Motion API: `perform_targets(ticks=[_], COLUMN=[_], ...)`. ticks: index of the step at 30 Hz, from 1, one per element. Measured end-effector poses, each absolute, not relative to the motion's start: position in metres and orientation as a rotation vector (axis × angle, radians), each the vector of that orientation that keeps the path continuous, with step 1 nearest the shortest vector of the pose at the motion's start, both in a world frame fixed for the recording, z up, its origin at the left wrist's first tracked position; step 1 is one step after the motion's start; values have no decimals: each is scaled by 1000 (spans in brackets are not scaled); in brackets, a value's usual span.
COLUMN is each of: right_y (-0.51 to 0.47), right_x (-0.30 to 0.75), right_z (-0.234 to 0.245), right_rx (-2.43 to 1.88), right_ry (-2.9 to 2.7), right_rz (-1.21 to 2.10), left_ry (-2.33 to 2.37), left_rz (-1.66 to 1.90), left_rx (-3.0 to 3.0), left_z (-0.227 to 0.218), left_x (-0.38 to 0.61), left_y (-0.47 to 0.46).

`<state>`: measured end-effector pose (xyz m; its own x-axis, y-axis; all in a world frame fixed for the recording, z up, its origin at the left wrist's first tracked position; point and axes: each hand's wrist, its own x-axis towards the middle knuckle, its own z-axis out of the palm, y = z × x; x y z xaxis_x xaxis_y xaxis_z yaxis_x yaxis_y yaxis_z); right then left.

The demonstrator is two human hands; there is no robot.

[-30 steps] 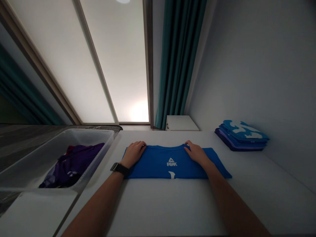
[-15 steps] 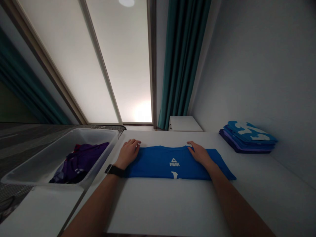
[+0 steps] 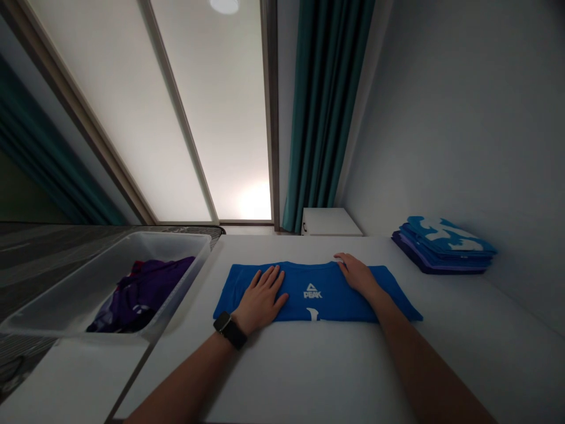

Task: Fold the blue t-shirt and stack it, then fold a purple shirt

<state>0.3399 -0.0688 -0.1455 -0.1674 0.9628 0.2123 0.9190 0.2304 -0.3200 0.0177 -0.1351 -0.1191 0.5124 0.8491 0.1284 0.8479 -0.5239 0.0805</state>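
A blue T-shirt (image 3: pixel 295 282) with a white PEAK logo lies folded into a wide strip on the white table. Spread flat on its left part is my left hand (image 3: pixel 261 299), fingers apart, pressing down on the cloth; a black watch (image 3: pixel 230 330) is on that wrist. My right hand (image 3: pixel 356 275) rests at the shirt's far edge, right of the collar. Its thumb lies on the cloth and its fingers reach just past the edge, apart from the thumb. The lower fingers of that hand are partly hidden.
On the right, by the wall, sits a stack of folded blue and purple clothes (image 3: pixel 445 244). A translucent plastic bin (image 3: pixel 200 253) at the left holds crumpled purple garments (image 3: pixel 152 291). A white cabinet (image 3: pixel 331 221) stands beyond the white table (image 3: pixel 318 371).
My left hand has moved right, from the shirt's far left edge onto its surface, and now lies flat. My right hand and the shirt have hardly moved.
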Motion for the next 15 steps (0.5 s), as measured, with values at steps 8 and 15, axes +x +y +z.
perform_targets(ticks=[8,15], right_y=[-81,-120], right_x=[326,239], right_z=[-121,-108], right_rx=[-1795,-1649], right_ry=[-2191,-2367], right_rz=[-39,35], left_ry=[1761,1699], left_rz=[156,376], left_rx=[2611,2745], left_z=[-115,-116], left_x=[-4,3], left_y=[-124,-125])
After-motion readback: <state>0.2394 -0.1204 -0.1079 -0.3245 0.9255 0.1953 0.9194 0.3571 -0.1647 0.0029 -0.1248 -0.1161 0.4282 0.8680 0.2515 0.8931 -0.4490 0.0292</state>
